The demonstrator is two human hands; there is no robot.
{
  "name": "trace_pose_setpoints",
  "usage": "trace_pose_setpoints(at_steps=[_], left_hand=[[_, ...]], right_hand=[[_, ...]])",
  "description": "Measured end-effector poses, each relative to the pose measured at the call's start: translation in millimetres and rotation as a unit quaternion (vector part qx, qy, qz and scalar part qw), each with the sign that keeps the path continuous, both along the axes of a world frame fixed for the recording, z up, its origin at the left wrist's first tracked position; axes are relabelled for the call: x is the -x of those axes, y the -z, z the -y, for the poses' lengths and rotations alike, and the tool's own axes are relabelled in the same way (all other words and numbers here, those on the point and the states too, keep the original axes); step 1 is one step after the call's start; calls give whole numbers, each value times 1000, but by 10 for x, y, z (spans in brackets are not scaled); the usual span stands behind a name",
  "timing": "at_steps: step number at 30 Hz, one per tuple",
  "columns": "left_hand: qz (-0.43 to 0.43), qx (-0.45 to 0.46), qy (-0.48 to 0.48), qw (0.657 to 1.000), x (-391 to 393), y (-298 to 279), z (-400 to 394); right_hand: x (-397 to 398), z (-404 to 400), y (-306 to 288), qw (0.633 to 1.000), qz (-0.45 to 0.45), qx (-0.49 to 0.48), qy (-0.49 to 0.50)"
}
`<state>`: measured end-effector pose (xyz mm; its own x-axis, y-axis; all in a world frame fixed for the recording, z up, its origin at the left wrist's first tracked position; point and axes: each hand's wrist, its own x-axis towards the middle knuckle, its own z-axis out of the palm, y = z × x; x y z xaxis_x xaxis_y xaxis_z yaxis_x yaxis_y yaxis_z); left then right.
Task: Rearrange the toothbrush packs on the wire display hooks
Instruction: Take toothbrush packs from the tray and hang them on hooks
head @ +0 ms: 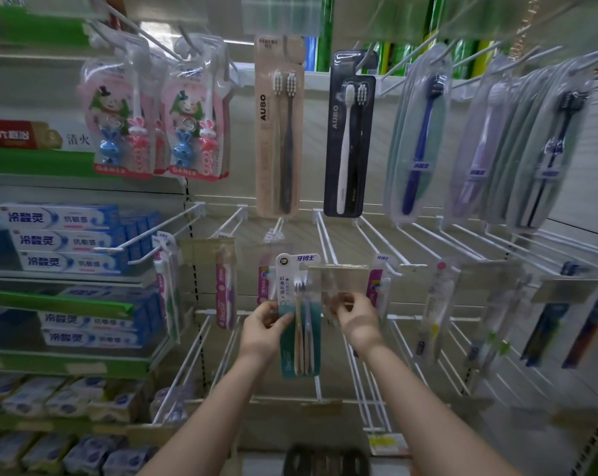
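My left hand (pixel 263 328) pinches the left edge of a teal and white toothbrush pack (pixel 299 314) that hangs upright in the middle of the display. My right hand (pixel 354 317) is just right of that pack, fingers curled at the lower edge of a clear price-tag holder (pixel 338 278) on the end of a wire hook (pixel 325 235). Purple and pink packs (pixel 226 290) hang on hooks either side. Whether the teal pack is threaded on a hook is hidden.
Above hang a beige AUBO pack (pixel 278 132), a black AUBO pack (pixel 349 139), pink bunny packs (pixel 125 121) and pale green packs (pixel 421 139). Several bare white wire hooks (pixel 393 242) jut toward me. Toothpaste boxes (pixel 67 242) fill shelves on the left.
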<state>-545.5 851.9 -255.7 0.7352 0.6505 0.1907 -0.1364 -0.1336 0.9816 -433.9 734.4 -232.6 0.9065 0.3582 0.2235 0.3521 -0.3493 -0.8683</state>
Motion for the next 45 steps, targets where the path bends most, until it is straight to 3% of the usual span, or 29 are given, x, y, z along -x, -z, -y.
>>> trace_pose_setpoints(at_steps=[9,18,29,34,45], left_hand=[[6,-15,-7,1000,37,71,1],[16,3,-17,1000,117,91,-15],[15,12,-19,1000,135,79,-30],[28,18,-24,999,152,66,-31],[4,12,10,1000,-40,208,81]], right_hand=[[48,-13,29,999,26,-12,16],[111,56,30,992,120,36,30],[220,82,81,982,180,63,-12],[248,67,150,983,164,71,-40],[92,369,507,994,79,75,-3]])
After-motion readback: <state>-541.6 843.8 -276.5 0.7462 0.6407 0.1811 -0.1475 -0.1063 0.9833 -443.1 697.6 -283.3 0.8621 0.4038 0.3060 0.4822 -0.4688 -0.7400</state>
